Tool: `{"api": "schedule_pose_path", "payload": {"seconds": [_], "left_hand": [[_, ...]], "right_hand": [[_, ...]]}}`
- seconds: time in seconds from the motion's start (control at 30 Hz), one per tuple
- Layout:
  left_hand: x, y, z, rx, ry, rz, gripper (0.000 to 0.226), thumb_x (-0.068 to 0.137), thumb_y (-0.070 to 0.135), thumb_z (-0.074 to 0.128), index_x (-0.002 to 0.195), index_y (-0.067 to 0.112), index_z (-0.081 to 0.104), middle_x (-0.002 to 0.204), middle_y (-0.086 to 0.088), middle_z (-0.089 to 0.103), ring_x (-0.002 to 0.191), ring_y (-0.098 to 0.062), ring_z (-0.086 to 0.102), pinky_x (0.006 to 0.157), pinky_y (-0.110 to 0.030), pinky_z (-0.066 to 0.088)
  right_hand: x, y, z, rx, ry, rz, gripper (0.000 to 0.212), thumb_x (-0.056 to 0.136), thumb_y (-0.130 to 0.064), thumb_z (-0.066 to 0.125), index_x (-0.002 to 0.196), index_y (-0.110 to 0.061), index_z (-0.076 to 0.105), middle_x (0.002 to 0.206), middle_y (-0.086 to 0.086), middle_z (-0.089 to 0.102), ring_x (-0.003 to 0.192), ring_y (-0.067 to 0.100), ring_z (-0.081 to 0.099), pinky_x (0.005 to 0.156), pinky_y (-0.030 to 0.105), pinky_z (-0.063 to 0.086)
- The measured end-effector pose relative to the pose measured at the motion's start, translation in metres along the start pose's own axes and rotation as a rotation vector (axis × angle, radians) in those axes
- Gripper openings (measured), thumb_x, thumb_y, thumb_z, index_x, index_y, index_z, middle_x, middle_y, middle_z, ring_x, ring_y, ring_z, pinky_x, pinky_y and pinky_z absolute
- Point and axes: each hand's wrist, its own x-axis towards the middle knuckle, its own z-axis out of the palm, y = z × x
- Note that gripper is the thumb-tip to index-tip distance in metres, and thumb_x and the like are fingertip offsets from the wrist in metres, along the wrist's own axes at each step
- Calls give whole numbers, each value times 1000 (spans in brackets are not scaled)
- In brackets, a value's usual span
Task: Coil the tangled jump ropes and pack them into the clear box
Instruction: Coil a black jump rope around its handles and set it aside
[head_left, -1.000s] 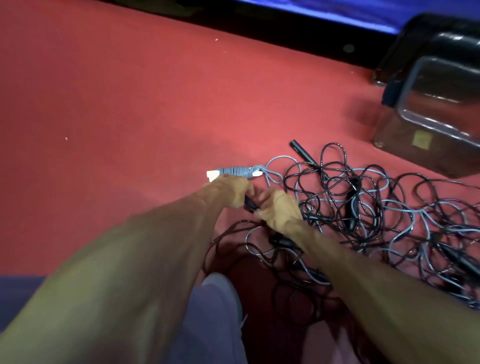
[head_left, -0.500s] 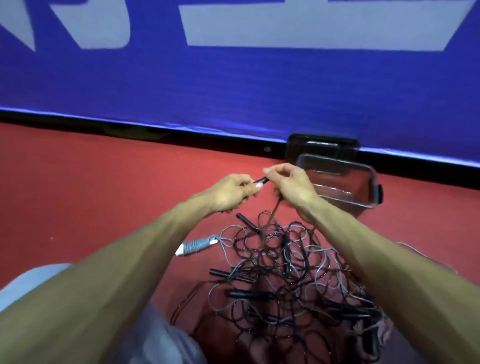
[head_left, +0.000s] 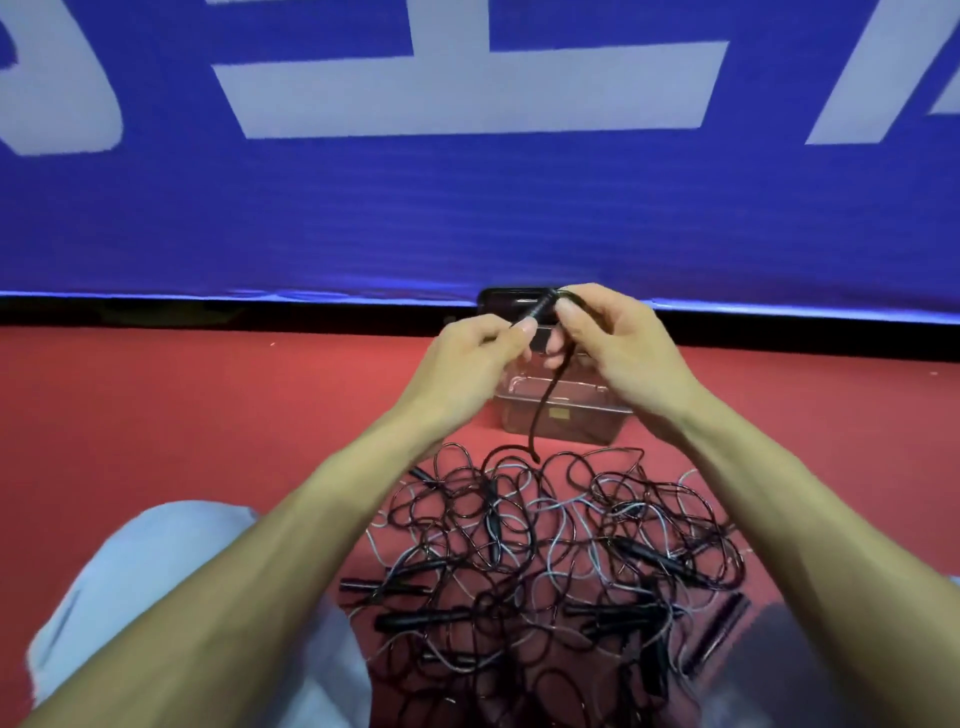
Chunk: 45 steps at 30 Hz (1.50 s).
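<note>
Grip of left hand and right hand pinches one black handle; banner lettering unreadable.

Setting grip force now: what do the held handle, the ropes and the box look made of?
Handle: matte black, likely plastic or rubber; too blurred to settle. Ropes: thin glossy cords, black and pale grey, probably plastic-coated, holding springy loops. Box: clear rigid-looking plastic; the red floor shows through.

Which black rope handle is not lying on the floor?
The handle pinched between left hand and right hand, raised before the clear box; the others lie in the tangle on the red floor.
</note>
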Motion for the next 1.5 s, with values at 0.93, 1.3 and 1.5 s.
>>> {"api": "schedule_pose_path", "payload": {"seconds": [0.93,1.3,1.5], "left_hand": [[-24,-30,-32,141,-42,-103,22,98,15,53,85,26,67,82,5,67,80,-16,62,76,-27,47],[-25,-39,-16,-126,-299,-96,28,96,12,60,106,36,70,90,0,67,84,-13,64,85,-29,57],[-30,-32,-10,-138,-299,-115,16,98,8,56,87,11,67,78,-7,65,64,-15,66,60,-25,56]], "right_hand": [[-7,-18,-13,668,335,249,17,98,-6,50,87,2,61,77,14,59,67,19,72,63,23,58],[4,-15,1,1100,499,378,18,97,5,47,82,7,56,55,17,66,53,26,70,58,32,60],[9,-12,6,1092,510,380,16,96,4,49,85,9,58,75,21,65,57,26,71,60,31,60]]}}
